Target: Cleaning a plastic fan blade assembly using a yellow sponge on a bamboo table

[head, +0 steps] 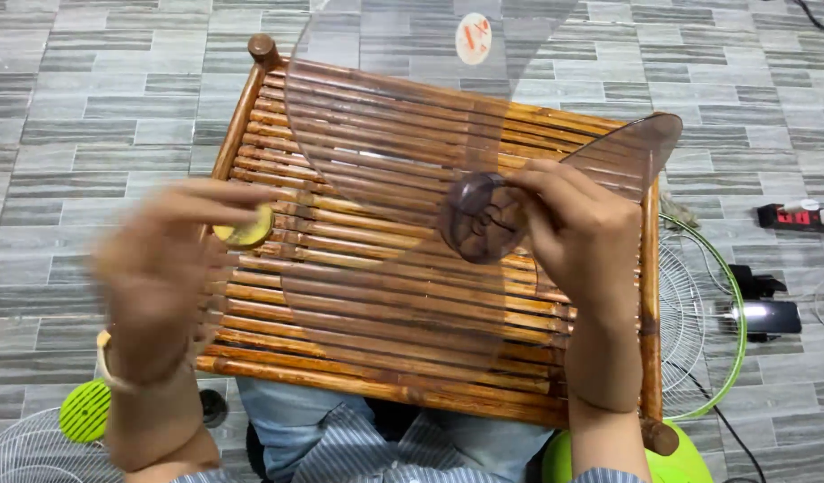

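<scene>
Here a clear plastic fan blade (pixel 403 170) hovers over the bamboo table (pixel 430 358), its hub pinched by the right hand (pixel 577 237). The blurred left hand (pixel 161 268) closes loosely around a small yellow cap (pixel 246 231). A wire fan guard (pixel 698 322) lies on the grey tiled floor (pixel 90 107).

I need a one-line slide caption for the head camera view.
Right hand grips a clear plastic fan blade by its hub over a bamboo slat table; blurred left hand holds a small yellow cap.
</scene>
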